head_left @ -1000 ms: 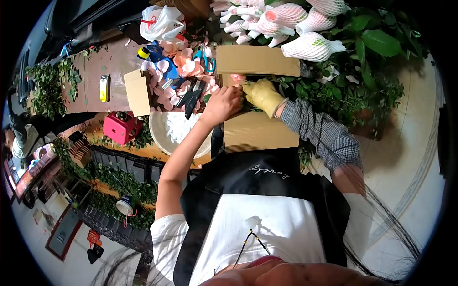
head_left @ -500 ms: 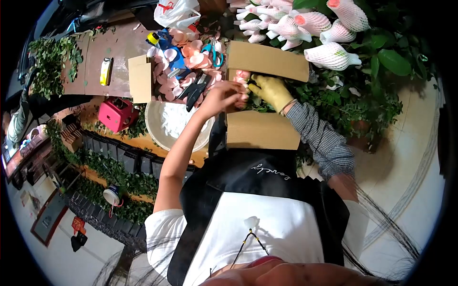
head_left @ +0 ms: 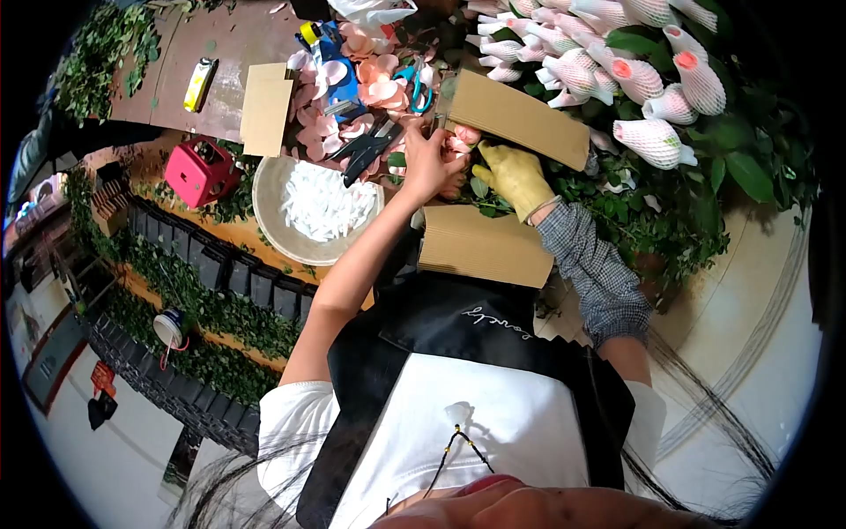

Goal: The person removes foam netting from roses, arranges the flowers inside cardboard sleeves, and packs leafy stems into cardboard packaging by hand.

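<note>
Currently, in the head view, the roses (head_left: 466, 135) are seen between the cardboard flaps (head_left: 518, 119). They are touched by the left hand (head_left: 426, 164), its thumb and forefinger parted. The gloved right hand (head_left: 515, 179) is placed beside them, over leaves (head_left: 490, 201); whether anything is gripped there cannot be told. By the left forearm, a bowl (head_left: 266, 231) is filled with white pieces (head_left: 324, 204).

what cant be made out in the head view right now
- left hand: its fingers hide whether it grips the pink flowers or only touches them
- gloved right hand: the glove and leaves hide whether it holds a stem
- white bag: cut off by the top edge
- yellow packet: print too small to read
</note>
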Demonstrator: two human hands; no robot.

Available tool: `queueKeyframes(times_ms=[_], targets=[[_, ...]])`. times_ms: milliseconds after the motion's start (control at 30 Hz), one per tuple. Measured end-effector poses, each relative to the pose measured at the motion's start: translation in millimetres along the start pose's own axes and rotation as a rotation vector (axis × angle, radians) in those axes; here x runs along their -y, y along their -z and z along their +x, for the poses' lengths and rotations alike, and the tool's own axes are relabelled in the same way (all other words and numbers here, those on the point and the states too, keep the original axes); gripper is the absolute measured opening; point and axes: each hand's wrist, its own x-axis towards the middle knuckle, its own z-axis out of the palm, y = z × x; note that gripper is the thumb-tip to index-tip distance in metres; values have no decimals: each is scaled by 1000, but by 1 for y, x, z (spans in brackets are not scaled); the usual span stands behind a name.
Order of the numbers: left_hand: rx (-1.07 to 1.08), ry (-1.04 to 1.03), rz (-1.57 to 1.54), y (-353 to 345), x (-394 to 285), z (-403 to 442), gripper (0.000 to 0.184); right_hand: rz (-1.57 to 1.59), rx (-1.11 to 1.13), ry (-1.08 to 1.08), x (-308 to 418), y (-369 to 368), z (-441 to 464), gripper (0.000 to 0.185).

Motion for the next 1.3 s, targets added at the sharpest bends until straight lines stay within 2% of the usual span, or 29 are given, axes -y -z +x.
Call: queueKeyframes(times_ms=[67,133,167,233,267,333,433,467,500,600,667,700,800,867,900,967,1033,1100,1133,1233,1300], targets=[[27,63,-20,-3,0,1,49,7,56,36,-3,-2,0,45],[35,59,-22,-3,1,1,49,189,-65,75,-9,3,-5,41],[45,47,-20,-3,2,1,50,232,-22,26,-14,8,-12,36],[47,78,-43,-4,5,-2,50,488,-291,72,-6,26,-27,33],[27,63,-43,-5,4,-5,49,483,-276,76,-2,25,-28,33],[24,62,-36,-6,2,-4,49,808,-348,-97,5,20,-27,29],[11,24,-26,-6,2,-3,50,972,-285,-143,-25,-46,-1,27],[24,45,-29,-4,-1,-2,51,892,-352,-146,-31,-56,5,28],[3,14,-20,-5,0,-1,51,996,-353,-127,-32,-55,4,28],[1,54,-7,-8,0,-2,51,987,-323,-92,-25,-50,1,33],[-20,48,-18,-7,-1,-3,48,450,-232,10,1,-9,-3,44],[-22,50,-24,-5,-2,-2,48,249,-265,105,8,-1,1,56],[33,-43,-30,10,2,2,46,96,-236,88,22,4,11,57],[80,-5,-148,25,7,1,45,-35,-319,59,27,5,10,51],[123,28,-263,35,9,-1,44,89,-246,64,22,4,4,45],[75,92,-314,72,2,-10,35,182,-176,2,14,9,-7,41],[32,213,-394,99,3,-23,29,396,-355,97,20,27,-16,30],[10,382,-505,101,17,-44,24,490,-258,56,26,35,-22,26],[-28,398,-507,102,19,-50,21,482,-246,52,27,34,-24,26],[-6,392,-476,95,24,-63,20,163,-86,184,27,14,-14,19],[34,406,-407,99,15,-65,19,71,-112,254,29,4,-3,20]])
